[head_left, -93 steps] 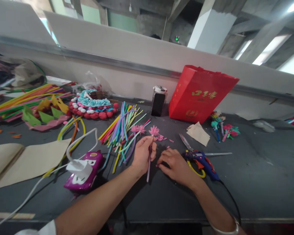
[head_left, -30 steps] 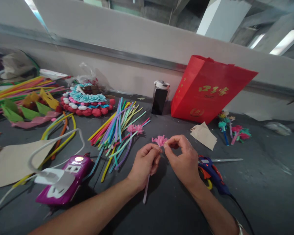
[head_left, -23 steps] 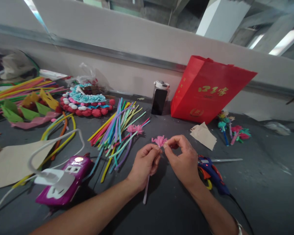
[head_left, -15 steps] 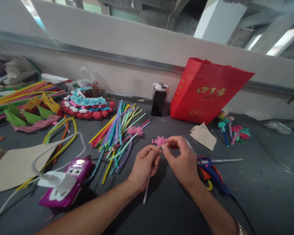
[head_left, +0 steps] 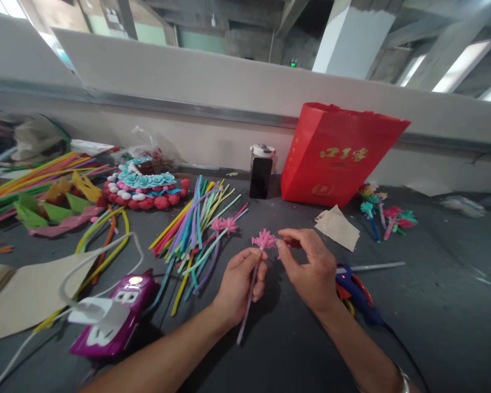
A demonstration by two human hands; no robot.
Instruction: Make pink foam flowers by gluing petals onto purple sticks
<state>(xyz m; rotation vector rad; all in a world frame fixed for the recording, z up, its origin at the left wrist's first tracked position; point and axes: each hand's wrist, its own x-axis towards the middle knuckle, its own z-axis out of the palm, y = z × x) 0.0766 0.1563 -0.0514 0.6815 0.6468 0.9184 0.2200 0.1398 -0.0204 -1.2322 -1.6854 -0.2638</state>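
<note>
"One pink fringed flower (head_left: 264, 239) on a thin lilac stem (head_left: 246, 311), slightly tilted, at the middle of the view above a dark desk (head_left: 442, 305)."

"Held how?"

"By the left hand (head_left: 237, 284), grip pinching the stem just under the petals."

"And the right hand (head_left: 313, 268)?"

"Just beside the flower, thumb and forefinger tips close to each other; impossible to tell whether pinching a petal or apart."

"Anything close by?"

"To the left, a loose heap of coloured strips (head_left: 196, 218), with other pink flowers (head_left: 229, 225) among them. To the right, partly behind the right hand, a blue glue gun (head_left: 359, 296). Farther back, a dark phone (head_left: 261, 178) upright in front of a white-lidded bottle (head_left: 263, 150), beside a red bag (head_left: 339, 158)."
</note>
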